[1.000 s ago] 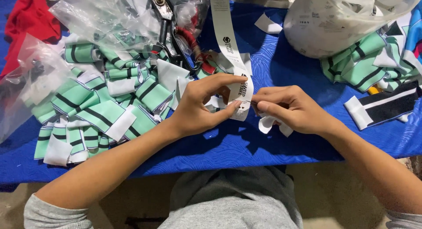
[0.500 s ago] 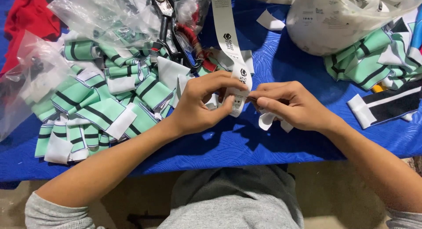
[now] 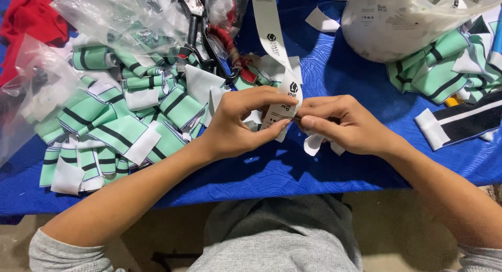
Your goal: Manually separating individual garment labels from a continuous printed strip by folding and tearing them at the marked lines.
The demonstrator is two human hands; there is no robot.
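Observation:
A long white printed label strip [image 3: 272, 39] runs from the top of the view down to my hands. My left hand [image 3: 238, 123] pinches the strip's lower end between thumb and fingers. My right hand [image 3: 345, 123] meets it from the right, with its fingertips on the same end, and small white label pieces [image 3: 314, 144] stick out under its palm. Both hands hover just above the blue cloth-covered table [image 3: 293, 170].
A heap of green, white and black striped knit pieces [image 3: 120, 120] lies at the left, with clear plastic bags [image 3: 120, 13] and black scissors [image 3: 196, 21] behind it. A red fabric [image 3: 26, 18] is top left. A white bag [image 3: 402, 21] and more striped pieces [image 3: 444, 68] sit right.
The hands have closed in on the strip's end, and the strip has slid a little to the right. Nothing else on the table has shifted.

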